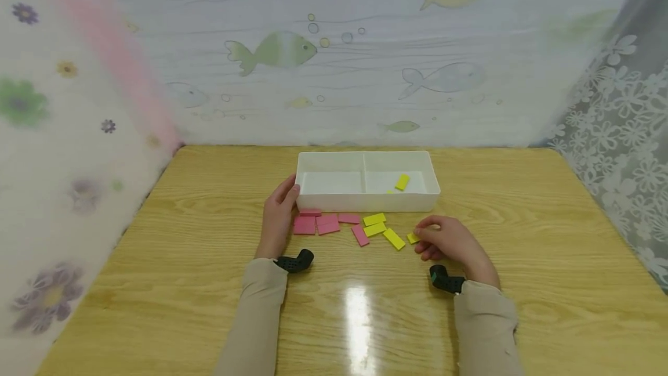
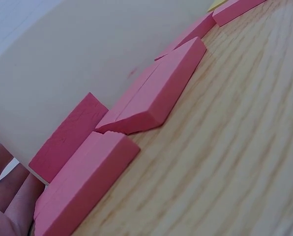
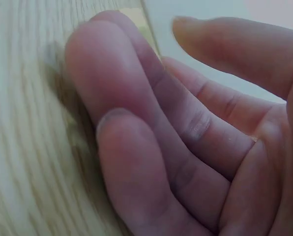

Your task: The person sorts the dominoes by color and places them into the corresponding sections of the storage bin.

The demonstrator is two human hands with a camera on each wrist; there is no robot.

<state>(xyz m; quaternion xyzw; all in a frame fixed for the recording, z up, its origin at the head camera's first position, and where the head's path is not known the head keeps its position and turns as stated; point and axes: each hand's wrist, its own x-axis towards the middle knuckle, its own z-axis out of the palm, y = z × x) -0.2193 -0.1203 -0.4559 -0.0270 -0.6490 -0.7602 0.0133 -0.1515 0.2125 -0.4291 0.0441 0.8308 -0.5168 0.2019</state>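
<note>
At the left end of a two-compartment white tray (image 1: 334, 202), my left hand (image 1: 276, 222) grips the corner; its fingers (image 2: 18, 201) show beside the tray wall in the left wrist view. Several pink blocks (image 1: 305, 226) lie along the tray's front, one leaning on the wall (image 2: 68, 140). Several yellow blocks (image 1: 394, 239) lie to their right. The fingertips of my right hand (image 1: 451, 239) touch the rightmost yellow block (image 1: 412, 238), partly hidden. In the right wrist view the thumb (image 3: 225, 44) stands apart from the bent fingers (image 3: 131, 162).
Inside the tray's right compartment lie a yellow block (image 1: 402, 182) and part of another (image 1: 389, 192). A divider (image 1: 364, 173) splits the tray. The wooden table (image 1: 182, 248) meets a fish-patterned cloth (image 1: 334, 91) at the back.
</note>
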